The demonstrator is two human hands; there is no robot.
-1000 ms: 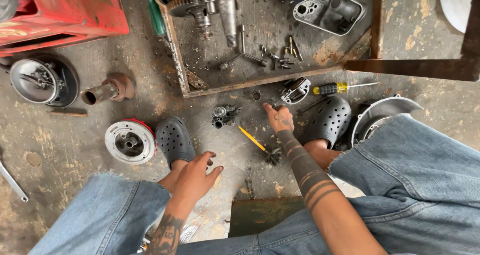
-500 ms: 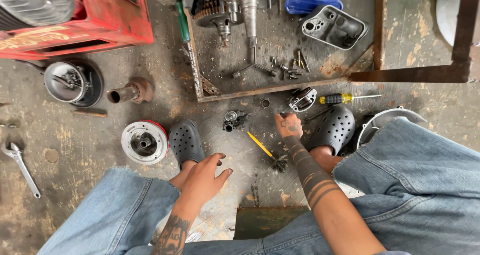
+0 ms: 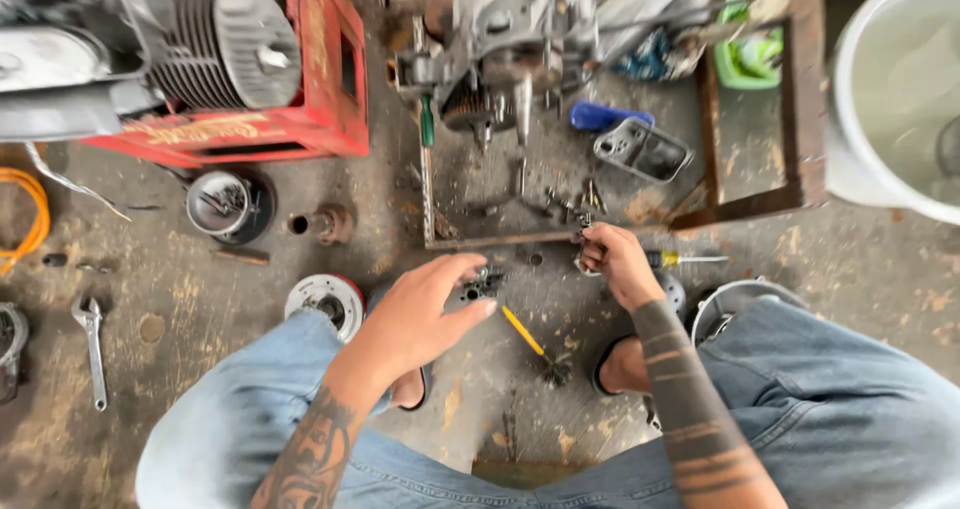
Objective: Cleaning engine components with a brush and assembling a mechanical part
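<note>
My left hand (image 3: pixel 425 314) reaches forward over the stained floor with fingers spread. Its fingertips hover just short of a small dark metal part (image 3: pixel 484 283) and it holds nothing. My right hand (image 3: pixel 612 261) is closed on a small silver and black metal part (image 3: pixel 583 261) at the edge of a rusty metal frame (image 3: pixel 760 205). Between the hands lies a yellow-handled brush (image 3: pixel 527 335). A yellow-handled screwdriver (image 3: pixel 682 259) lies just right of my right hand. My knees in blue jeans fill the bottom of the view.
A stripped engine (image 3: pixel 500 39) sits inside the frame at the top, beside a red crate (image 3: pixel 320 119) holding a finned cylinder. Around them lie a round silver and red part (image 3: pixel 325 299), a black round cover (image 3: pixel 228 205), a wrench (image 3: pixel 92 347), a grey cover (image 3: pixel 642 149) and a white bucket (image 3: pixel 890 99).
My left hand has lifted off my knee and reached forward toward the small dark part. My right hand has moved onto the silver and black part. The view has shifted toward the engine.
</note>
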